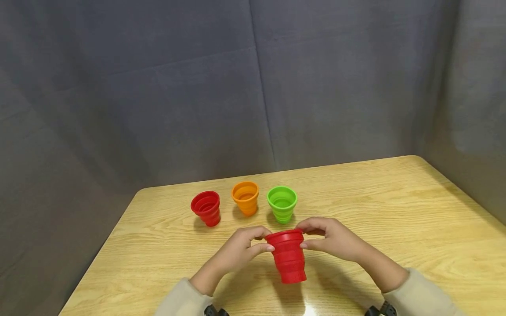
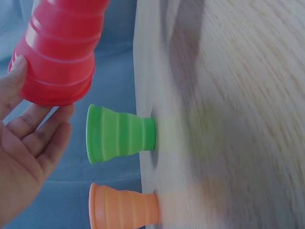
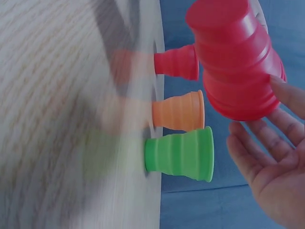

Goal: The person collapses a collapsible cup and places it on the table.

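A red collapsible cup (image 1: 290, 259) with ridged sides is held between both hands, tilted, above the wooden table. My left hand (image 1: 243, 249) grips its rim from the left, thumb on the outer wall and fingers behind. On the other side, my right hand (image 1: 334, 238) pinches the same rim, its thumb (image 3: 288, 98) against the wall. The cup's narrow base points down toward me, and its inside is hidden in every view. Just beyond the hands stands a green cup (image 1: 282, 204) of the same ridged shape, upright.
An orange cup (image 1: 245, 198) stands left of the green one, and a second red cup (image 1: 206, 208) is farther left, both upright with their mouths up. Behind the table's (image 1: 395, 197) far edge hangs a dark grey curtain (image 1: 197, 96), which also flanks both sides.
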